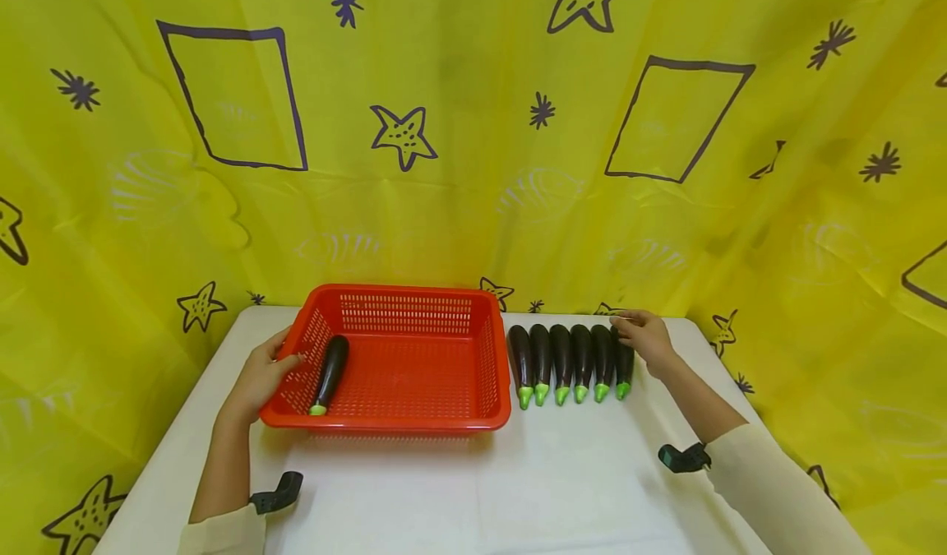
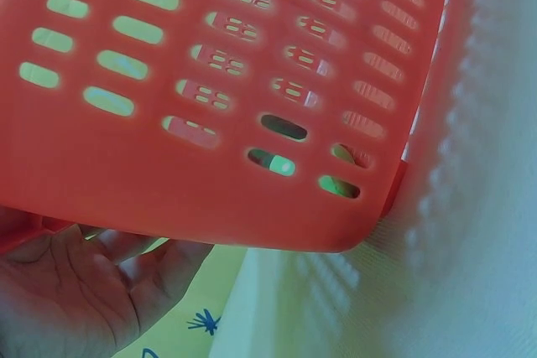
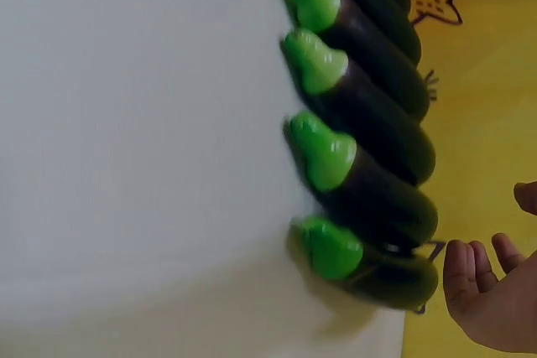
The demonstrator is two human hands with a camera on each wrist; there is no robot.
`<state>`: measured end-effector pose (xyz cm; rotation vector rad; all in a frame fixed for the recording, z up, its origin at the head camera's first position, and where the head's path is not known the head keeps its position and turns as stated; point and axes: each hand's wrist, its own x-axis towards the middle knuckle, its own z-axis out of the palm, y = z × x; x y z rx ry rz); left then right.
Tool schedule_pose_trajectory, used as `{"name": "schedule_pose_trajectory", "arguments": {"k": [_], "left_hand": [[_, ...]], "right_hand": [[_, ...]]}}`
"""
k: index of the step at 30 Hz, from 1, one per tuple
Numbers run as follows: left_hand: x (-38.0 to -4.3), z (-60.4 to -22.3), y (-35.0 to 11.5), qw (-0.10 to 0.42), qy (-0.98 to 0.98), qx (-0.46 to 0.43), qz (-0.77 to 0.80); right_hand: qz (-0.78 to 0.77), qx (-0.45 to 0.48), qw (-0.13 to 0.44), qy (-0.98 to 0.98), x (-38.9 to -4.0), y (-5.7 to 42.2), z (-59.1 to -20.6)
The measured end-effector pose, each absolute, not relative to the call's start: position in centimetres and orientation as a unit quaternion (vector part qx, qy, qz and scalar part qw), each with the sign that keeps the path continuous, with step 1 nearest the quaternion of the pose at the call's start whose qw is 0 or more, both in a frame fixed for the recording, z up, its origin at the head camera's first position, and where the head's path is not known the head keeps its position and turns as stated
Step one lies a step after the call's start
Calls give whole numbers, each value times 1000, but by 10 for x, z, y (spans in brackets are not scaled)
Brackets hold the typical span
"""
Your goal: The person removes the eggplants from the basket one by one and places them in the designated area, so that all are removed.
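A red plastic basket (image 1: 399,374) with slotted walls stands on the white table, and one dark eggplant (image 1: 333,370) lies inside at its left end. My left hand (image 1: 256,378) grips the basket's left rim, thumb on top. In the left wrist view the left hand (image 2: 92,291) shows below the rim. Right of the basket, several eggplants (image 1: 562,358) lie side by side, green stem ends toward me. At the far end of the rightmost eggplant (image 3: 390,278) is my right hand (image 1: 645,339). The right wrist view shows the right hand's fingers (image 3: 478,270) loosely bent, holding nothing.
A white-covered table (image 1: 562,481) carries everything. Its back edge meets a yellow curtain (image 1: 459,210) with dark star and square drawings, which also hangs along both sides. A dark device is strapped on each wrist.
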<state>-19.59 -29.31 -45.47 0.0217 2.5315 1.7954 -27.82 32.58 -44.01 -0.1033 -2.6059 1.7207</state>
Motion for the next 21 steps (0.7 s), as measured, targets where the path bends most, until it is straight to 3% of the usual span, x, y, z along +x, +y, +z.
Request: {"name": "schedule_pose_trajectory", "arguments": {"k": [21], "left_hand": [[-194, -452, -292, 16, 819, 5, 573]], "right_hand": [[638, 79, -81, -761, -272, 244, -421]]}}
